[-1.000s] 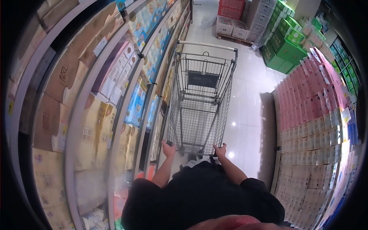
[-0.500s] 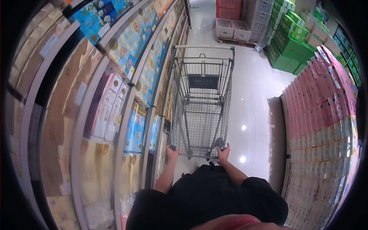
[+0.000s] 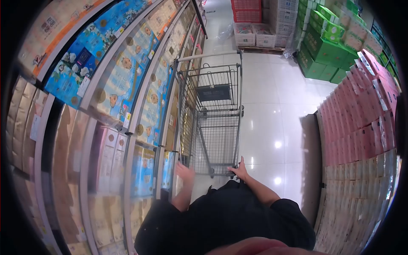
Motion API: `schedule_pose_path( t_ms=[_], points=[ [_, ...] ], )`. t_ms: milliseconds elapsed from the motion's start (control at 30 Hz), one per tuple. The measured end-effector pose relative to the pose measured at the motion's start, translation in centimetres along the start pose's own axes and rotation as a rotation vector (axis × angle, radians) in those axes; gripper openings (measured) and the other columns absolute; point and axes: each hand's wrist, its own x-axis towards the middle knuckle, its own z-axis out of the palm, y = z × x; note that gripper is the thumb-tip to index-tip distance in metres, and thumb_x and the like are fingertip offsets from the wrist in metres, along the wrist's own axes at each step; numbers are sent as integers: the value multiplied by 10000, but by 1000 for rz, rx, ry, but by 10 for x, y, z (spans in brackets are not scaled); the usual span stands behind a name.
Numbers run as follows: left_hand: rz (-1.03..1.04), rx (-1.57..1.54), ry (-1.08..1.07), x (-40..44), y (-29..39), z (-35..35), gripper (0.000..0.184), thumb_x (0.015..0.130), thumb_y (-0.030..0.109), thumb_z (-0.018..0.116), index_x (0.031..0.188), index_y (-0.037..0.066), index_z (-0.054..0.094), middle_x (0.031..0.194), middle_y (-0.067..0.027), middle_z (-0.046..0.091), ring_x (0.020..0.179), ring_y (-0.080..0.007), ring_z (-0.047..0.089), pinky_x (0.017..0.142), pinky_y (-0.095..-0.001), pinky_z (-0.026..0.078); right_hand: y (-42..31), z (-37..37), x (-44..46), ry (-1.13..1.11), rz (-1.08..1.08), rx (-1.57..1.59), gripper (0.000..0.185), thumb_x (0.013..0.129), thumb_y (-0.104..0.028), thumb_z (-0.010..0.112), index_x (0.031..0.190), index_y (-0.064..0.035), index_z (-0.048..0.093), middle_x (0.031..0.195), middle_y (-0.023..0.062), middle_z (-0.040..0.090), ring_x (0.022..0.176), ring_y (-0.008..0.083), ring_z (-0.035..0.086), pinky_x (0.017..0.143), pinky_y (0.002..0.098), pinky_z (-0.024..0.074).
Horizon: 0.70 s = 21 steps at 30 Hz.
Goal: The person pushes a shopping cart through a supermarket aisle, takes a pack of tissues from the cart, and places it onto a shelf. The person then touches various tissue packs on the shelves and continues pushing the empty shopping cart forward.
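Note:
A metal wire shopping cart (image 3: 216,123) stands in front of me, its basket holding nothing I can see. A dark plate (image 3: 213,92) is fixed to its far part. My right hand (image 3: 239,171) is closed on the near right corner of the cart, thumb inward. My left hand (image 3: 185,173) is blurred, off the cart's near left corner, with its fingers apparently stretched toward the shelf side. Close to that hand are blue packs (image 3: 143,168) on the lower shelves.
Shelves of packaged goods (image 3: 123,63) run along my left, close to the cart. A stack of pink packs (image 3: 352,123) rises on the right. Green boxes (image 3: 323,55) and white crates (image 3: 255,36) stand farther ahead. Glossy tiled floor (image 3: 272,123) lies right of the cart.
My left hand has come off the cart and moved slightly left. The cart now appears farther left in view, nearer the shelves. My right hand stays on its corner.

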Motion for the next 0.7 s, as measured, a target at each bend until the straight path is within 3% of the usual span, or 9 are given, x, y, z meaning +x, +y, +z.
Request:
schedule_pose_path(
  t_ms=[33,67,133,233,367,467,567,633,700],
  points=[
    [200,-32,124,-3,13,2,747,781,313,721,1327,-43,356,1331,-222,452,1232,-361,432,1019,-485,317,-9,-4,7,-13,32,48,1254,640,-407,863,1442,84,35,1332,354,373,1210,392,468,1000,419,423],
    [198,-22,122,-5,24,3,747,781,313,721,1327,-43,356,1331,-222,452,1232,-361,432,1019,-485,317,-17,-8,13,-20,38,54,1254,640,-407,863,1442,84,35,1332,354,373,1210,392,468,1000,419,423],
    [271,-388,-286,-4,47,9,751,769,327,718,1325,-69,404,1211,-265,549,1173,-378,493,1033,-465,333,-48,-14,23,-63,157,288,1230,674,-426,837,1453,62,19,1304,346,386,1143,361,523,946,391,465],
    [283,-344,-346,-12,87,15,703,783,313,696,1297,-86,432,1110,-286,591,1097,-406,532,1024,-462,346,-66,-21,47,-44,185,382,1173,700,-424,818,1459,48,57,1277,313,409,1073,320,562,890,367,497],
    [609,-384,-297,16,103,19,688,780,355,702,1288,-29,441,1108,-175,580,1101,-344,511,1020,-471,313,-30,-5,100,151,102,139,1088,718,-417,803,1449,48,145,1277,299,410,1049,305,567,862,365,501],
    [619,-447,-357,46,116,29,669,782,363,700,1272,-11,442,1112,-140,562,1107,-315,492,1019,-474,288,-76,-17,114,244,124,139,964,753,-381,778,1420,49,231,1299,275,407,1056,297,564,866,372,489],
    [687,-478,-304,71,129,44,657,782,360,699,1264,-6,445,1121,-134,561,1102,-307,485,1010,-469,286,-101,-22,129,334,18,44,862,779,-342,756,1393,40,287,1265,249,452,1050,311,563,892,387,472],
    [713,-518,-288,88,136,52,653,782,361,699,1264,-1,447,1119,-123,561,1100,-301,481,1003,-462,284,-121,-21,140,350,-241,-137,719,804,-283,710,1338,50,361,1176,246,505,1050,361,531,932,408,432],
    [741,-552,-261,104,141,54,650,781,362,698,1263,4,449,1117,-113,560,1098,-294,478,997,-456,282,-137,-26,150,329,-311,-218,620,797,-263,701,1271,36,437,1149,220,533,1041,362,531,932,412,428]
  ],
)
